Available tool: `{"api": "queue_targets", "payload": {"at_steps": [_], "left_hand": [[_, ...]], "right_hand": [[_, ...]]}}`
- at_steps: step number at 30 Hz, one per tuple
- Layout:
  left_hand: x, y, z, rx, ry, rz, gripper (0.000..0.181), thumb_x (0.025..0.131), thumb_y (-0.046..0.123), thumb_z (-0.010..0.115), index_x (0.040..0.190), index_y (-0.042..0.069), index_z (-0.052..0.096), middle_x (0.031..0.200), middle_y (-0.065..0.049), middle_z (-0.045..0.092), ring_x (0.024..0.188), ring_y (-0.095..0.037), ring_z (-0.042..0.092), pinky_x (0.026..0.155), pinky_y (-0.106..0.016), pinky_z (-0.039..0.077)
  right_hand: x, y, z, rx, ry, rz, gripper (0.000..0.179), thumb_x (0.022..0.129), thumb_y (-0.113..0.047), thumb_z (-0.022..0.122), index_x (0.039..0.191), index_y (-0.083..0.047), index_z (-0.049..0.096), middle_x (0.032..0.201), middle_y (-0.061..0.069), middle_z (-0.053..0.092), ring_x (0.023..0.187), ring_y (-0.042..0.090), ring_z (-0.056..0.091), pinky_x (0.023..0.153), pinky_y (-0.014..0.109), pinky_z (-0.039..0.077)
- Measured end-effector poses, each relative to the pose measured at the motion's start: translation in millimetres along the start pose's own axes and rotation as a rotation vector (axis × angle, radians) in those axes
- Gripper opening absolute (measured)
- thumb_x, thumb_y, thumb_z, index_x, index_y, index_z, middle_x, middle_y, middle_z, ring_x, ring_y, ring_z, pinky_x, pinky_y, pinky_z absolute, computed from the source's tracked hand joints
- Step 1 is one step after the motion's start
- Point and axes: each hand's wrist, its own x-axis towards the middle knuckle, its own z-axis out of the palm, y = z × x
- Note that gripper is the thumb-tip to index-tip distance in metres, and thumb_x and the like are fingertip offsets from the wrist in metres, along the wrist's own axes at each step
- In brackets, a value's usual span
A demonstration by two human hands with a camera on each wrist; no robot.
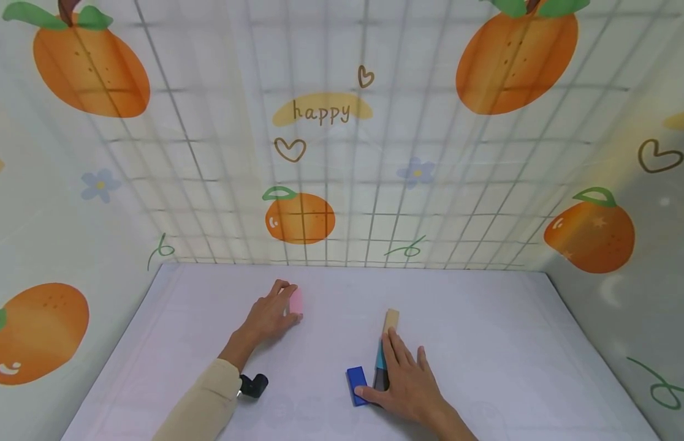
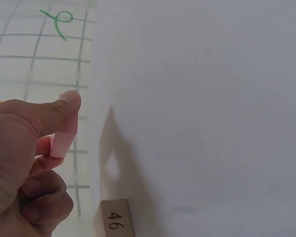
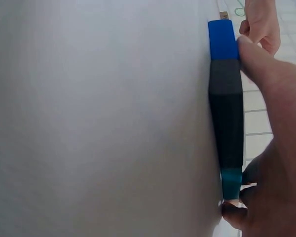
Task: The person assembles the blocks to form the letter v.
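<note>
You are holding the pink block in your left hand, thumb and fingertips pinching it toward the far side of the white table, left of centre, while a wooden block marked 46 is sitting near that hand. With your right hand, thumb spread wide from straight fingers, you are touching the blue block, which is sitting just left of the dark block, and your fingers are lying along the row where the teal block and a second wooden block are continuing away from you
</note>
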Motion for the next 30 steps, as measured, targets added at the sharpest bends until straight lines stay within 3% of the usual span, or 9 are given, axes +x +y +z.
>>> {"api": "queue_targets", "payload": {"at_steps": [11,15,21,30], "left_hand": [[-2.0,15.9,-7.2,-0.007,0.019,0.052,0.064,0.090,0.033,0.078,0.144,0.009,0.053,0.140,-0.010,0.048,0.091,-0.028,0.064,0.086,-0.054,0.053],[-3.4,22.3,-7.6,-0.022,0.016,0.058,0.065,0.089,0.035,0.079,0.143,0.008,0.054,0.140,-0.011,0.050,0.096,-0.028,0.065,0.087,-0.055,0.052],[-5.4,30.4,-0.6,-0.040,-0.017,0.051,0.067,0.089,0.041,0.078,0.143,0.009,0.054,0.140,-0.010,0.049,0.109,-0.028,0.062,0.093,-0.055,0.050],[-9.1,34.9,8.3,-0.046,-0.017,0.072,0.067,0.090,0.046,0.075,0.141,0.007,0.056,0.137,-0.010,0.051,0.104,-0.027,0.064,0.090,-0.053,0.052]], "right_hand": [[3.4,-0.2,5.5,-0.008,-0.015,0.040,0.133,0.070,-0.090,0.058,0.161,-0.002,0.018,0.166,0.020,0.015,0.149,0.040,0.025,0.115,0.069,0.006],[3.6,0.4,5.7,-0.005,-0.008,0.036,0.133,0.070,-0.090,0.059,0.161,-0.002,0.018,0.166,0.020,0.015,0.149,0.040,0.025,0.115,0.070,0.007],[2.0,-0.2,2.4,-0.002,-0.019,0.037,0.132,0.071,-0.089,0.059,0.161,-0.001,0.018,0.166,0.020,0.014,0.150,0.040,0.023,0.115,0.069,0.006],[1.3,-1.3,0.2,-0.004,-0.025,0.030,0.132,0.071,-0.089,0.058,0.161,-0.001,0.017,0.166,0.021,0.014,0.149,0.040,0.024,0.114,0.070,0.007]]}}
